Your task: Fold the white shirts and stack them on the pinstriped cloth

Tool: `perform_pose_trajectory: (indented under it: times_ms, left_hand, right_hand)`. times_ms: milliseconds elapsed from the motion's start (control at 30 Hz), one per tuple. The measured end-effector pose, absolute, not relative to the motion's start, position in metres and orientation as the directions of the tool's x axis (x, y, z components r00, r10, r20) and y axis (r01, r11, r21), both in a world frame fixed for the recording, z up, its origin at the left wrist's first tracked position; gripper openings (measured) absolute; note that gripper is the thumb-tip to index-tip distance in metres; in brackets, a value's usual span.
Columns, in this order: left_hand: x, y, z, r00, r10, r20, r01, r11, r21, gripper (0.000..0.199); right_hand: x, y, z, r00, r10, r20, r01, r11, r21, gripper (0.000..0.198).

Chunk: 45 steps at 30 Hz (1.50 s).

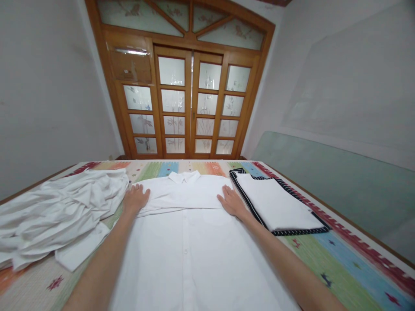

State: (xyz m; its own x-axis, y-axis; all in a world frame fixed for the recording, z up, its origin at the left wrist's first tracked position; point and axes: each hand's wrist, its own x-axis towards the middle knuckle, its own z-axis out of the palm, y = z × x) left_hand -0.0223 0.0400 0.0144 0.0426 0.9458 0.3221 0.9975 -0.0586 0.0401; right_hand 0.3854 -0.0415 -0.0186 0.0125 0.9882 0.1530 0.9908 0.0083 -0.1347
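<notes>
A white button-up shirt (pixel 185 250) lies spread out in front of me, its collar (pixel 184 177) at the far end. Its sleeves are laid across the chest, and the button placket runs down the middle toward me. My left hand (pixel 136 199) rests flat on the shirt's left edge near the shoulder, fingers apart. On the opposite edge my right hand (pixel 231 200) lies with fingers spread on the folded sleeve. Neither hand grips anything visible. The shirt's lower end runs out of the picture.
Crumpled white garments (pixel 65 207) are heaped on the left. To the right lies a folded white garment (pixel 275 201) on a black striped cloth (pixel 282 233). Everything rests on a colourful patterned cover (pixel 343 255). Beyond stand wood-framed glass doors (pixel 191 103); a pale green headboard-like panel (pixel 324 172) is at right.
</notes>
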Motion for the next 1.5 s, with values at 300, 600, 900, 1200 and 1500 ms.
perform_pose_trajectory:
  times_ms: [300,600,900,1200,1500]
  left_hand:
    - [-0.019,-0.013,0.01,0.247,0.927,0.283,0.957,-0.279,0.078,0.045]
    - [-0.047,-0.043,-0.011,0.343,0.915,0.212,0.929,-0.364,0.068,0.065]
    - [-0.056,-0.061,-0.012,0.401,0.887,0.226,0.901,-0.427,0.077,0.067]
    - [-0.063,-0.079,-0.009,0.437,0.872,0.221,0.886,-0.46,0.059,0.069]
    - [-0.071,-0.102,-0.01,0.478,0.849,0.224,0.868,-0.495,0.025,0.068]
  right_hand:
    - [0.391,-0.028,-0.017,0.037,0.99,0.136,0.989,-0.017,-0.144,0.072]
    - [0.39,-0.036,-0.016,-0.152,0.957,0.248,0.983,0.172,-0.062,0.057]
    - [0.387,-0.069,-0.003,-0.37,0.915,0.16,0.916,0.388,-0.104,0.075]
    - [0.398,-0.123,-0.001,-0.427,0.899,0.098,0.891,0.437,-0.125,0.076]
    - [0.401,-0.17,0.002,-0.437,0.897,0.062,0.891,0.441,-0.11,0.077]
